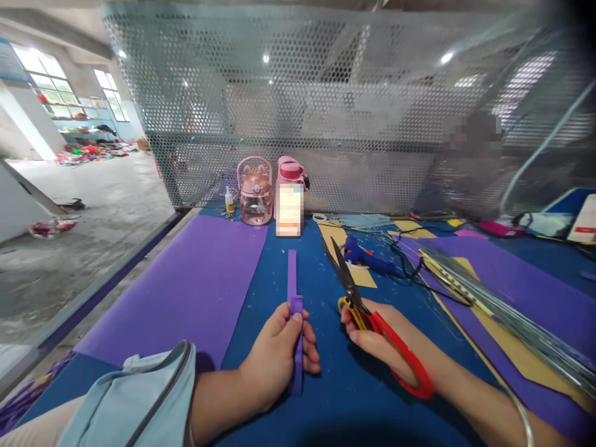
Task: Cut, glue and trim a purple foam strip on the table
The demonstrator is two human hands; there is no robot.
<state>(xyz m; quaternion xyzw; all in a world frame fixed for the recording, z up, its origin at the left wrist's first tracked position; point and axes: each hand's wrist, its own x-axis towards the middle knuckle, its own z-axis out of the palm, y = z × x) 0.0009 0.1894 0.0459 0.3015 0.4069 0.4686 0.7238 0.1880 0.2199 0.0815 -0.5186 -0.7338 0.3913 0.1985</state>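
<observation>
My left hand (279,341) is closed on a narrow purple strip (292,273), pinched between thumb and fingers. One end of the strip points away from me, and a short folded-looking piece sits just above my thumb. In my right hand (382,329) is a pair of scissors (347,273) with a large red handle loop. Their dark blades are slightly apart and point forward, away from the strip. A yellow part shows at my right fingers; whether it belongs to the scissors I cannot tell.
A large purple sheet (186,279) lies left on the blue table (261,397). At the back stand a pink clear bottle (256,198), a pink-lidded bottle (291,169) and a lit phone (288,214). A blue glue gun (367,256) and wire bundle (512,326) lie right.
</observation>
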